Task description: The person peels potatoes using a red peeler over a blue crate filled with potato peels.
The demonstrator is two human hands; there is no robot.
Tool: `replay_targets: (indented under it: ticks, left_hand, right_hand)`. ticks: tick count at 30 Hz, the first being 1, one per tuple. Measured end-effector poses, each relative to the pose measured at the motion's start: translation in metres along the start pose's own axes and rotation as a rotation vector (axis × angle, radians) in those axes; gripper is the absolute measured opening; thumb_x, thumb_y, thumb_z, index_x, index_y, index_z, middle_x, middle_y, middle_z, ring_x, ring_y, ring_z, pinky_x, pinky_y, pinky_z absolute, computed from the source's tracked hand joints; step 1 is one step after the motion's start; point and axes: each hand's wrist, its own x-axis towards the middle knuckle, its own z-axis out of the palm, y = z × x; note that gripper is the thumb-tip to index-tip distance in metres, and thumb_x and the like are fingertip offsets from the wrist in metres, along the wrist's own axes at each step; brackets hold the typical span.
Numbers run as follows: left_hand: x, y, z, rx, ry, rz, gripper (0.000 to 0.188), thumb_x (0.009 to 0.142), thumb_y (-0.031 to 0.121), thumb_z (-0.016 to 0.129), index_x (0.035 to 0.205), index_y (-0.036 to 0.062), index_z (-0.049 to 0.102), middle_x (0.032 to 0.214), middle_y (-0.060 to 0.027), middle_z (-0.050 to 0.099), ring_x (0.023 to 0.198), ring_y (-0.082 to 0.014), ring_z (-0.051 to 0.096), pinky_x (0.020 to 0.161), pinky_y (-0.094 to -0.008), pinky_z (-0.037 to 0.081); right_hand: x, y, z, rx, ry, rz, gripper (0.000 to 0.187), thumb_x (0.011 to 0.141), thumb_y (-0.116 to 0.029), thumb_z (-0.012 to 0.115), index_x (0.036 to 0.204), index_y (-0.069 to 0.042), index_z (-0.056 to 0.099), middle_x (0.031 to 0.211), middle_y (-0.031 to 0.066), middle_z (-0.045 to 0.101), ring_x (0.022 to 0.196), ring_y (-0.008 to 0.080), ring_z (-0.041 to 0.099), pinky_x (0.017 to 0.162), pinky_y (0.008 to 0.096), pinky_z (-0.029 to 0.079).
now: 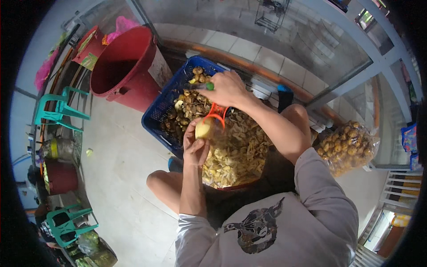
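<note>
Gripping, the left hand (196,149) clamps a pale yellow piece (204,130), the right hand (227,89) an orange peeler (218,111).

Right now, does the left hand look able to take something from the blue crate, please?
Probably not until it is freed: the left hand grips a pale yellow potato, although the open blue crate is close by.
</note>
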Motion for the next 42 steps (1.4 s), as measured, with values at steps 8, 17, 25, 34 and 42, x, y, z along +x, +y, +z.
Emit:
replay_targets:
  ticks: [8, 17, 25, 34, 42]
  left_hand:
    - [0.0, -0.002, 0.014, -0.135, -0.074, -0.035, 0.075, 0.065, 0.013, 0.085, 0.129, -0.0002, 0.047, 0.124, -0.0112, 0.057, 0.115, -0.0245, 0.057, 0.106, -0.0384, 0.042]
    - [0.002, -0.009, 0.003, 0.123, 0.095, 0.04, 0.079, 0.065, 0.018, 0.085, 0.131, -0.0032, 0.048, 0.126, -0.0141, 0.058, 0.114, -0.0273, 0.059, 0.097, -0.0396, 0.049]
    - [0.003, -0.004, 0.013, 0.17, 0.183, 0.029, 0.079, 0.064, 0.022, 0.086, 0.129, -0.0039, 0.05, 0.126, -0.0135, 0.059, 0.116, -0.0252, 0.058, 0.096, -0.0381, 0.049]
    - [-0.004, -0.003, 0.013, -0.066, 0.023, -0.001, 0.078, 0.065, 0.016, 0.084, 0.13, -0.0055, 0.047, 0.124, -0.015, 0.059, 0.116, -0.0258, 0.057, 0.106, -0.0365, 0.041]
    - [-0.004, -0.005, 0.01, 0.129, 0.092, 0.104, 0.082, 0.064, 0.017, 0.083, 0.133, -0.0025, 0.045, 0.126, -0.0156, 0.058, 0.115, -0.0272, 0.059, 0.106, -0.0401, 0.043]
  right_hand:
    - [0.018, 0.051, 0.016, 0.009, 0.001, 0.221, 0.04, 0.081, -0.042, 0.068, 0.063, -0.007, 0.069, 0.056, 0.0124, 0.063, 0.057, 0.026, 0.065, 0.063, 0.0417, 0.05]
    - [-0.001, 0.011, 0.019, -0.115, 0.489, -0.298, 0.041, 0.079, -0.045, 0.071, 0.064, -0.007, 0.068, 0.047, 0.011, 0.054, 0.045, 0.0311, 0.055, 0.077, 0.048, 0.046]
    - [-0.005, -0.002, 0.007, 0.039, 0.077, 0.006, 0.041, 0.082, -0.043, 0.069, 0.06, -0.008, 0.065, 0.048, 0.0119, 0.056, 0.048, 0.028, 0.06, 0.055, 0.0422, 0.047]
    - [0.015, 0.035, 0.018, 0.043, 0.055, 0.133, 0.045, 0.084, -0.045, 0.068, 0.059, -0.008, 0.066, 0.051, 0.0134, 0.058, 0.054, 0.0286, 0.062, 0.069, 0.0451, 0.049]
    - [-0.003, -0.005, 0.006, -0.028, 0.238, -0.141, 0.032, 0.08, -0.034, 0.07, 0.062, -0.008, 0.067, 0.047, 0.0089, 0.055, 0.05, 0.0266, 0.058, 0.08, 0.0465, 0.044]
